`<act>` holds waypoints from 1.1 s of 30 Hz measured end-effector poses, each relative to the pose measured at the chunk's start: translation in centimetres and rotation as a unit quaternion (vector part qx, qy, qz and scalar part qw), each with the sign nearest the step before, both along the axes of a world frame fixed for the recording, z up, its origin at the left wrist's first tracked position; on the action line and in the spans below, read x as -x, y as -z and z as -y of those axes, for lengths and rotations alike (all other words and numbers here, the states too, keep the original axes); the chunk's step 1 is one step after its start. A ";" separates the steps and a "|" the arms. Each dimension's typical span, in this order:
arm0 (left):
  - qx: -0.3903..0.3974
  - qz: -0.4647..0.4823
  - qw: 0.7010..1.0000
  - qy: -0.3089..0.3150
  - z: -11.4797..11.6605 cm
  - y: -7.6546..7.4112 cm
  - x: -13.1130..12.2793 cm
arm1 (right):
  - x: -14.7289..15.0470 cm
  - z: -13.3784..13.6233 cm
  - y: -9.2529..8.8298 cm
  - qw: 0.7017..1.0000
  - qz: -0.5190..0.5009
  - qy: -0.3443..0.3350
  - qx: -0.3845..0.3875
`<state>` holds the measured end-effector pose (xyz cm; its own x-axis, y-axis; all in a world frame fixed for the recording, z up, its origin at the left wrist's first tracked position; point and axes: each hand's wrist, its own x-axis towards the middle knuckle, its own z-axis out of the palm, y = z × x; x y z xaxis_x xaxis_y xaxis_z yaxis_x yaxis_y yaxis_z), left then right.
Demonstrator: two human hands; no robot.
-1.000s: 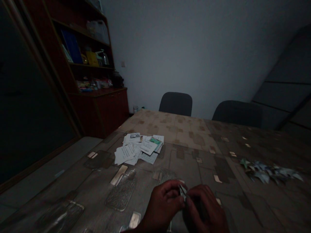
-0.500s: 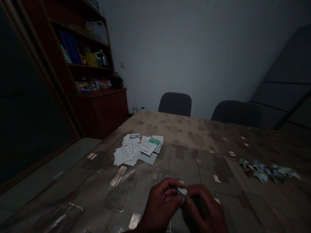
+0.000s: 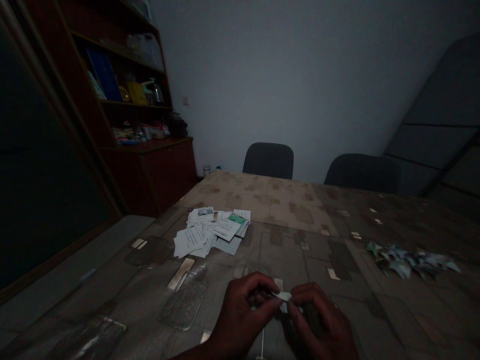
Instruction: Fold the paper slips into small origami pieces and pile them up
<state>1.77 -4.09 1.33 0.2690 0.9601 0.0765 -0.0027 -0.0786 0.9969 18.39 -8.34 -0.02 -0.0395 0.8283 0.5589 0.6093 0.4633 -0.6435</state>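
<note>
A small pale piece of folded paper [image 3: 284, 296] is pinched between my two hands, just above the patterned tablecloth. My left hand [image 3: 245, 310] grips its left side with thumb and forefinger, the other fingers curled beneath. On its right side, my right hand [image 3: 318, 315] pinches it between thumb and fingertips. Parts of the paper are hidden by the fingers. Ahead and to the left lies a loose pile of printed paper cards [image 3: 191, 240], one with a green picture. Off to the right sits a cluster of folded paper pieces [image 3: 410, 261].
The table [image 3: 262, 192] has a brown patterned cover. Two dark chairs [image 3: 268, 160] stand along its far side, before a pale wall. A reddish cabinet [image 3: 157, 170] with cluttered shelves fills the back left.
Both hands have shifted slightly around the folded paper, and its pale upper face now lies flatter between the fingertips. The camera view has moved a little.
</note>
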 end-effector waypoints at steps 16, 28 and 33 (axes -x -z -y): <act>0.110 0.118 0.987 0.016 -0.7 0.6 -0.4 | 1.2 0.3 -0.4 0.978 -0.146 0.082 0.127; 0.092 0.032 0.993 0.068 -1.0 0.7 -0.2 | 1.4 0.4 -0.2 0.979 -0.132 0.098 0.120; 0.084 0.019 0.995 0.059 -1.0 0.8 -0.1 | 0.5 0.0 -0.1 0.980 -0.092 0.059 0.164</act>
<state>1.84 -3.10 0.52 0.3802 0.9223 -0.0698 -0.0402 0.0918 0.9950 17.88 -8.31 0.11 0.1432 0.9575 0.2505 0.5055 0.1469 -0.8503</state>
